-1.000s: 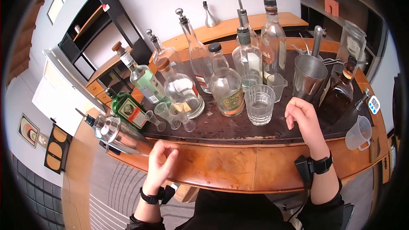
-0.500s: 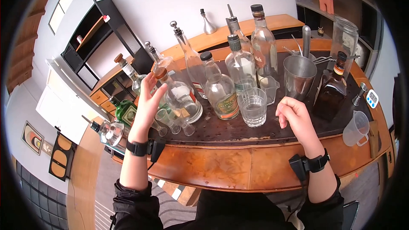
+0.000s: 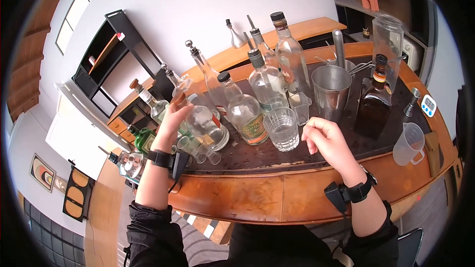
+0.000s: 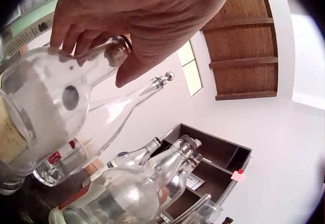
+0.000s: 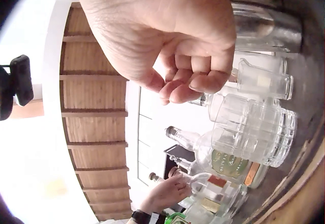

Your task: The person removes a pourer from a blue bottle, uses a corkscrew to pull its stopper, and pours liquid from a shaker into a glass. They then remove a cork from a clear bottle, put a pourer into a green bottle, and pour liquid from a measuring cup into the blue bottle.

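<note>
My left hand (image 3: pixel 170 122) is at the neck of a round clear glass bottle (image 3: pixel 204 122) with a brown stopper (image 3: pixel 177 100). In the left wrist view the fingers (image 4: pixel 76 38) curl behind that neck, with the thumb on its other side; the bottle stands on the table among others. Loosely curled and holding nothing, my right hand (image 3: pixel 324 141) hovers just right of a cut-glass tumbler (image 3: pixel 282 136). The right wrist view shows its bent fingers (image 5: pixel 180 89) near a small clear pitcher (image 3: pixel 301 106) and the tumbler.
Small stemmed glasses (image 3: pixel 192 147) stand close below the left hand. A labelled bottle (image 3: pixel 250 121) and several tall bottles crowd the middle. Rightward are a metal shaker tin (image 3: pixel 330 91), a dark brown bottle (image 3: pixel 374 104), a jigger (image 3: pixel 411 101), a timer (image 3: pixel 428 105) and a plastic measuring jug (image 3: pixel 408 144).
My left hand has risen from the table's front edge, reached forward and taken the round bottle's neck. The right hand stays loosely curled near the tumbler. The head view has shifted.
</note>
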### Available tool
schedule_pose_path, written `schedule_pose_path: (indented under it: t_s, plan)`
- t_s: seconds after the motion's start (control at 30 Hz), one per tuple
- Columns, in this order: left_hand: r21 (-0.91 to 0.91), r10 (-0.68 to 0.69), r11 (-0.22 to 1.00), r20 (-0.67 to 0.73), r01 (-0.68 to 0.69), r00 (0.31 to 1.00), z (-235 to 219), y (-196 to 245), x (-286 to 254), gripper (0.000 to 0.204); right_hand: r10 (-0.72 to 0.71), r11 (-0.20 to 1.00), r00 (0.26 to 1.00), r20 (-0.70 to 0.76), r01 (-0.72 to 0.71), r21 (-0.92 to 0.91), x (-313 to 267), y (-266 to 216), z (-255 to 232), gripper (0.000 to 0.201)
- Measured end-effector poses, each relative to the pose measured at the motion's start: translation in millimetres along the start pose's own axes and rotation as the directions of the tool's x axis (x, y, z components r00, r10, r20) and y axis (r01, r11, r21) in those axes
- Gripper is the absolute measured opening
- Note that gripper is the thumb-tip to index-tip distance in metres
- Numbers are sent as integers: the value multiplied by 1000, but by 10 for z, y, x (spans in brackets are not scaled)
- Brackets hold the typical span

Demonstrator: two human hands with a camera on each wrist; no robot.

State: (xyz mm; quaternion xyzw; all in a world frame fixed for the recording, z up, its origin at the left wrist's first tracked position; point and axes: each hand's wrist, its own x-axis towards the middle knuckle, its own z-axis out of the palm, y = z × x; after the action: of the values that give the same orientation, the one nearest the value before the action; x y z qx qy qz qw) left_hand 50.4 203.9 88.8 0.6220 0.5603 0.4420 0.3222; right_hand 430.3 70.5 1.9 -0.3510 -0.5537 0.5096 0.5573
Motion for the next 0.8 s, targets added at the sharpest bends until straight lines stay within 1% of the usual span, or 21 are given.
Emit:
schedule_pose_path:
  t_s: [0.07,0.2,0.27,0.3,0.37,0.43,0.53,0.57,0.63,0.67,0.7,0.77,0.8]
  plan:
    - [-16,-5,1000,-2,5,1000,1,-114,63,48,6,1000,1000,-6,-6,-3,-5,-10,11,21]
    - [-40,-4,999,-6,4,1000,18,-123,34,47,9,1000,1000,-10,-9,4,2,10,9,21]
    - [-58,91,994,3,-90,996,18,-198,52,48,4,1000,1000,-11,-4,5,0,0,13,21]
    - [-58,97,994,3,-96,995,10,-224,60,48,10,1000,1000,-17,-10,4,-1,-9,19,21]
    - [-102,126,986,-39,-130,991,-2,-290,64,49,12,1000,1000,-26,-12,0,1,-22,24,21]
    - [-112,146,982,-61,-152,987,20,-207,-10,50,17,1000,1000,-22,-17,-6,-2,-19,24,20]
    - [-107,217,966,-162,-236,963,-80,-123,-13,49,3,999,1000,-15,-3,-33,-9,-45,17,20]
    - [-133,207,965,-151,-228,967,-151,-78,5,47,-6,999,1000,-10,5,-44,-10,-43,22,20]
    - [-13,306,950,-127,-310,943,-270,100,1,46,1,999,1000,-14,-1,-39,-11,-35,26,20]
    - [8,286,957,-177,-289,942,-303,222,-41,41,5,999,1000,-18,-6,-35,-9,-35,27,20]
    - [8,339,939,-199,-344,920,-328,348,-91,42,6,999,1000,-16,-7,-35,-12,-46,32,20]
    - [-29,426,895,-247,-446,871,-436,516,-119,36,2,999,1000,-27,-4,-45,-20,-70,41,20]
    - [-36,448,881,-254,-471,857,-454,639,-186,37,4,999,1000,-24,-5,-46,-15,-60,41,20]
